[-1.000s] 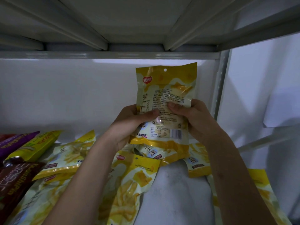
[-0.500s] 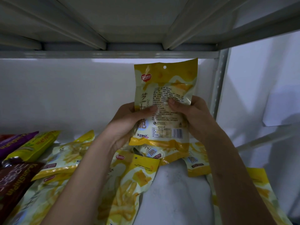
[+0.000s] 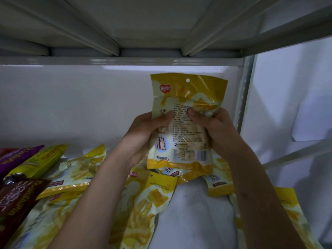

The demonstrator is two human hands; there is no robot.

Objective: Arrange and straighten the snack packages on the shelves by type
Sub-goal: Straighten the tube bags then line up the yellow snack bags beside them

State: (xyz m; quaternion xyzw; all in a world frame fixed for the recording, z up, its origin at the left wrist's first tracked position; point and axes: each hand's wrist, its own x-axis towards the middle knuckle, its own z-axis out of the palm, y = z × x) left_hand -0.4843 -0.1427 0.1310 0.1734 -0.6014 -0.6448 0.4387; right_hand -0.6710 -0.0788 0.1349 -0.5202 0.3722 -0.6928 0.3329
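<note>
A yellow-and-white snack bag [image 3: 186, 97] stands upright over the white shelf [image 3: 194, 216], printed back side toward me. My left hand [image 3: 143, 133] grips its left edge and my right hand [image 3: 213, 130] grips its right edge, both thumbs pressed on the label. Several more yellow bags of the same kind lie flat and jumbled beneath my arms, such as one [image 3: 143, 209] in the middle and one [image 3: 79, 173] to the left. Another yellow bag [image 3: 287, 209] lies at the right by my right forearm.
At the far left lie a purple bag [image 3: 18, 157], a yellow-green bag [image 3: 41, 160] and a dark brown bag [image 3: 16, 200]. A shelf underside [image 3: 143, 24] hangs close overhead. A metal upright post [image 3: 246, 90] bounds the right side; the white back wall [image 3: 71, 105] is close behind.
The held bag has shifted slightly lower and to the right in view, still gripped by both hands. The bags on the shelf lie where they were.
</note>
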